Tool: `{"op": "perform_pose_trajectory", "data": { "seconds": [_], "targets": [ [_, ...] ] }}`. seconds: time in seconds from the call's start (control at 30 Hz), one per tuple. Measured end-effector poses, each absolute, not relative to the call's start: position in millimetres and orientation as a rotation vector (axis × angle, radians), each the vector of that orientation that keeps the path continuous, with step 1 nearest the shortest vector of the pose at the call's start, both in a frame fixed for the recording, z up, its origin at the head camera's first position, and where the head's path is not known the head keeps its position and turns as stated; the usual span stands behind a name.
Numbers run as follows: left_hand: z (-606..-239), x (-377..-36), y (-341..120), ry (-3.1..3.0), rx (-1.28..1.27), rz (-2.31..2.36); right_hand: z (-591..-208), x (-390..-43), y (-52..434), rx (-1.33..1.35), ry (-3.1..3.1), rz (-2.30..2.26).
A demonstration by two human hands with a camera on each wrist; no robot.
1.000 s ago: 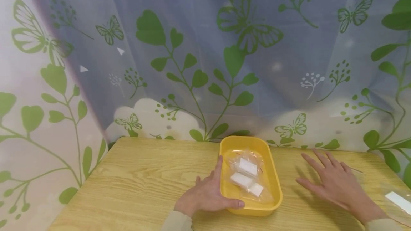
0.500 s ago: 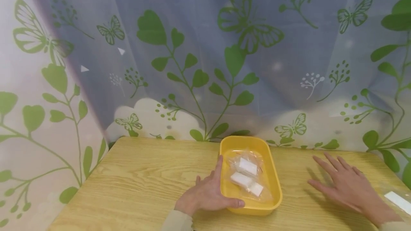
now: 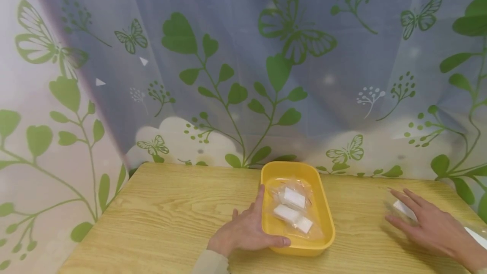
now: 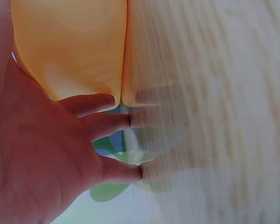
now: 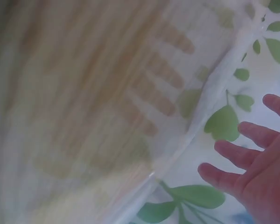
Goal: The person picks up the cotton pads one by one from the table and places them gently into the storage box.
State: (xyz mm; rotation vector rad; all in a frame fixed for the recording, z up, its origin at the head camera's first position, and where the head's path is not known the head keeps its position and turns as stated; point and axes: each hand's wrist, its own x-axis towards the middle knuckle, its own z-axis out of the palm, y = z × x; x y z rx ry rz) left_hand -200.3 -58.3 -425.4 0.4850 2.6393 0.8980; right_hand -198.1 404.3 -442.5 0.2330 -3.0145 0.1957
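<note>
Three unlabelled white packets [image 3: 294, 211], yellow tray [image 3: 326, 219]

A light wooden table [image 3: 160, 219] stands against a sheer curtain [image 3: 228, 75] printed with green leaves.

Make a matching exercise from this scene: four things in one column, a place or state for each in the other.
1 left hand
2 right hand
3 white blocks in clear bags
4 yellow tray

a inside the tray
b on the wooden table
c over a clear bag at the table's right
d against the tray's left side

Pairs: 1-d, 2-c, 3-a, 4-b
</note>
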Motion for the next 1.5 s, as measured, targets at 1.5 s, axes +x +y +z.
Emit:
{"op": "perform_pose_trajectory", "data": {
  "seconds": [1.5],
  "targets": [
    [-426.3,-198.9,-57.1,2.661,0.48,0.895,-461.5,-205.7,463.7,0.297,-2.899,0.343]
  ]
}}
